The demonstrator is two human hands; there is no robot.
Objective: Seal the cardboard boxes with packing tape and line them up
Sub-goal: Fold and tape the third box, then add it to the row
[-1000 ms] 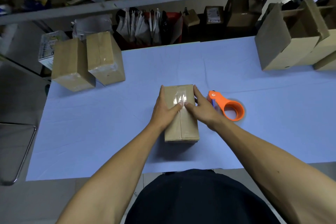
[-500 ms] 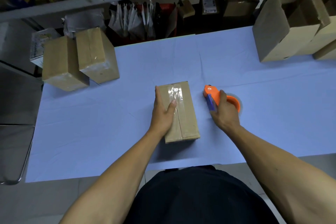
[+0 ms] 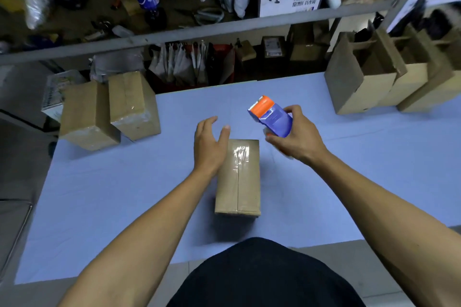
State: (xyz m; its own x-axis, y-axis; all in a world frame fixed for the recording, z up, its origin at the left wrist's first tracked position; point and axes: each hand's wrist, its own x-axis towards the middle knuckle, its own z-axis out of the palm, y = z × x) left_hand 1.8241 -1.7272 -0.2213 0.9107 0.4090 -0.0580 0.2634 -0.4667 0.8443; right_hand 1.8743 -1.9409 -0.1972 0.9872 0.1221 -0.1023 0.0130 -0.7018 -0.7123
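The brown cardboard box lies on the pale blue bench straight ahead of me, its long axis and centre seam running away from my body; crinkled clear tape covers only its far half. My right hand grips the orange and blue tape dispenser in the air, just beyond and right of the box's far end. My left hand, fingers relaxed and holding nothing, hovers over the far left corner, nearer the box.
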